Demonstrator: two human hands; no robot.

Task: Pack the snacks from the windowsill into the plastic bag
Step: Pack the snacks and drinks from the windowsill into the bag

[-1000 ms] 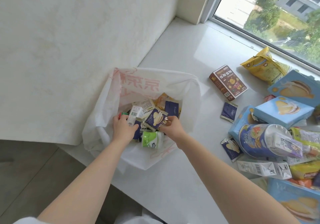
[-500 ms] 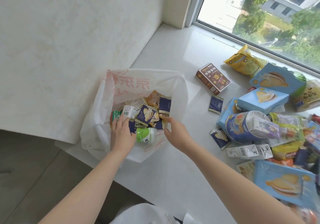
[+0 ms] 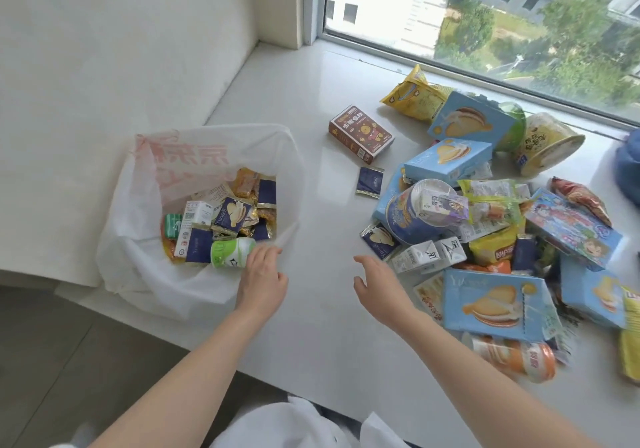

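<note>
Both hands have left the plastic bag (image 3: 145, 274) empty; the left hand (image 3: 261, 279) rests open at its rim; the right hand (image 3: 375, 283), fingers spread, reaches toward the snacks (image 3: 485, 225) piled right of the bag, starting another pickup.

We see through one head-worn camera, looking forward and down. It sits close above the windowsill (image 3: 311, 177), window (image 3: 485, 14) at upper right.
</note>
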